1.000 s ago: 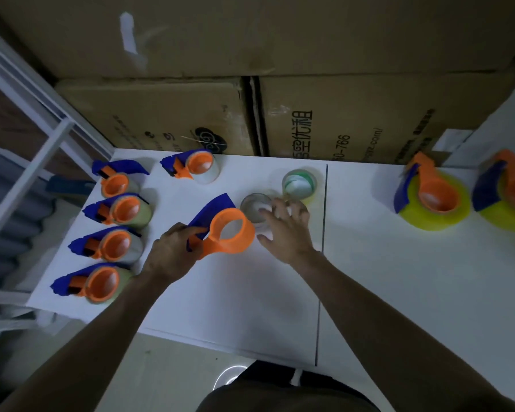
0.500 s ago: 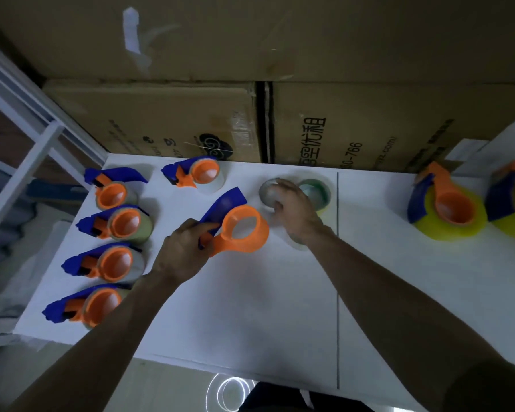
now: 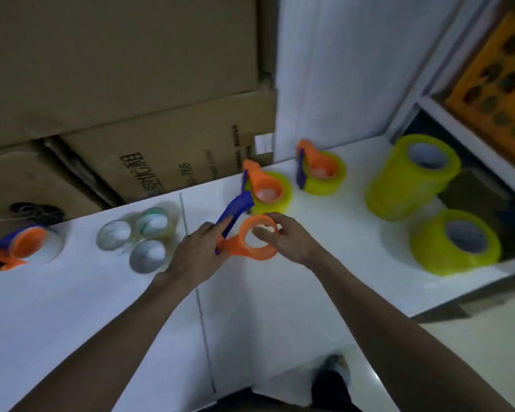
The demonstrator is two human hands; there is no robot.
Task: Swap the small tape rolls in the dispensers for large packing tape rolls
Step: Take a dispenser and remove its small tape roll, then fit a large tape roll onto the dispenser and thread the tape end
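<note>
An empty orange-and-blue dispenser (image 3: 252, 243) is held above the white table (image 3: 72, 307). My left hand (image 3: 199, 254) grips its handle end. My right hand (image 3: 289, 239) holds the orange ring, fingers curled over its rim. Three small tape rolls (image 3: 144, 233) lie loose on the table to the left. Two dispensers (image 3: 268, 190) (image 3: 321, 172) fitted with large yellow rolls stand behind my hands. Large yellow packing tape rolls stand at the right, one stack (image 3: 411, 179) farther back and one roll (image 3: 455, 242) nearer. Another dispenser (image 3: 21, 248) with a small roll sits at the far left.
Cardboard boxes (image 3: 149, 138) stand along the table's back edge. A white panel (image 3: 339, 69) rises behind the loaded dispensers. A seam (image 3: 197, 286) runs across the tabletop. The table's right edge drops off near the yellow rolls, with a shelf (image 3: 494, 84) beyond.
My right hand left the small rolls and took hold of the dispenser's ring. Both hands carried the dispenser right, and the view swung right to show the yellow rolls.
</note>
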